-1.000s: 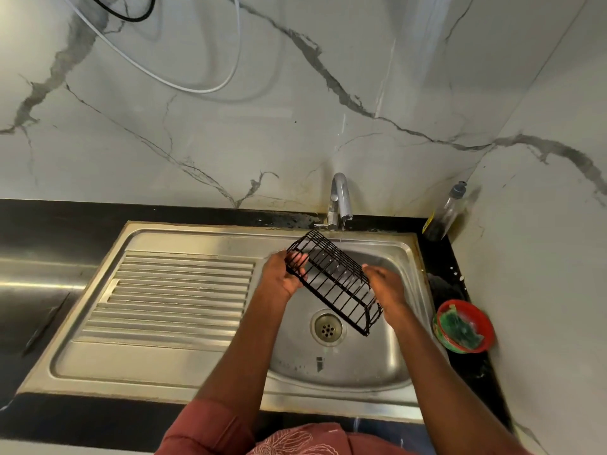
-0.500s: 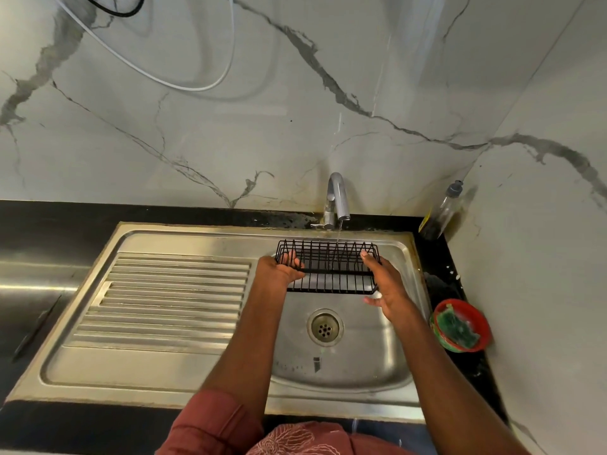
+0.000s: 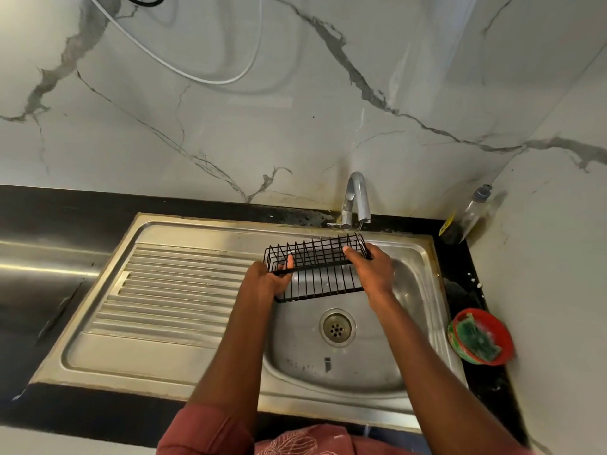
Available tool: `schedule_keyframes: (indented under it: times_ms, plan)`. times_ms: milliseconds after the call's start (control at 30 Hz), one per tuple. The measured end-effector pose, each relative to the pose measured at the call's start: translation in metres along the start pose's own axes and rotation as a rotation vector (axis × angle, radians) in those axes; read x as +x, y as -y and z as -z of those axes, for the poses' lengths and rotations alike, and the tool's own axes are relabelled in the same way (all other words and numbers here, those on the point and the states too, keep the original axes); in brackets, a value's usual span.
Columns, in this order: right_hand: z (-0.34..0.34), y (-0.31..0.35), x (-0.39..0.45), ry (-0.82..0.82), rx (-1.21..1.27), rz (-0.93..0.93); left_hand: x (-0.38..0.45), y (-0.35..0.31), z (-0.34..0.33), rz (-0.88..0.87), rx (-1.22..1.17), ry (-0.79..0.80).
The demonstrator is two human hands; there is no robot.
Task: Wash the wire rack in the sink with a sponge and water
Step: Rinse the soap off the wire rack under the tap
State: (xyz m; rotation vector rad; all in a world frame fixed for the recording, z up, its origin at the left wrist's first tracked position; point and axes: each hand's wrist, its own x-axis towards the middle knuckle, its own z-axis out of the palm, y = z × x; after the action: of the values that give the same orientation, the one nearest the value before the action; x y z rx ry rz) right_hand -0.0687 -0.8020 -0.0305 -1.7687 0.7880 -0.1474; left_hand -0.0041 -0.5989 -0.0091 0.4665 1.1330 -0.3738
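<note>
A black wire rack (image 3: 323, 277) is held level over the steel sink basin (image 3: 407, 353), its right end under the tap (image 3: 356, 200). A thin stream of water falls from the spout onto that end. My left hand (image 3: 267, 279) grips the rack's left end, thumb over the top bar. My right hand (image 3: 372, 269) holds the right end, fingers wrapped over the top rim. The green sponge (image 3: 479, 339) lies in a red bowl (image 3: 501, 353) on the counter right of the sink.
A ribbed steel draining board (image 3: 170, 290) stretches left of the basin. The drain (image 3: 336, 328) sits mid-basin. A clear bottle (image 3: 468, 215) stands in the back right corner against the marble wall. Black counter (image 3: 65, 205) surrounds the sink.
The rack turned from a diagonal tilt to level, then shifted left so its right end sits under the stream. My right hand closed over that end.
</note>
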Motion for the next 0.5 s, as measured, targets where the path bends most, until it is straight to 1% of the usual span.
schedule_keyframes:
  times_ms: [67,100,267,333,367,433,500]
  plan:
    - [-0.004,0.002,-0.001,-0.03,-0.023,-0.025,0.002,-0.002,0.004,0.006,-0.102,0.053]
    - [-0.005,0.002,-0.001,-0.041,-0.035,-0.021,0.003,-0.003,0.004,0.003,-0.122,0.056]
    - [0.005,0.006,-0.012,-0.098,-0.1,0.032,0.014,0.001,0.008,-0.04,0.053,0.118]
    - [0.014,0.006,-0.013,-0.122,-0.159,0.057,0.015,0.008,0.013,-0.047,0.225,0.099]
    - [0.019,0.004,-0.012,-0.141,-0.186,0.071,0.015,0.014,0.016,-0.046,0.356,0.088]
    - [0.031,0.007,-0.013,-0.195,-0.228,0.088,0.02,0.029,0.023,-0.116,0.67,0.049]
    - [0.045,0.011,-0.012,-0.256,-0.26,0.094,0.029,0.044,0.027,-0.2,0.886,0.04]
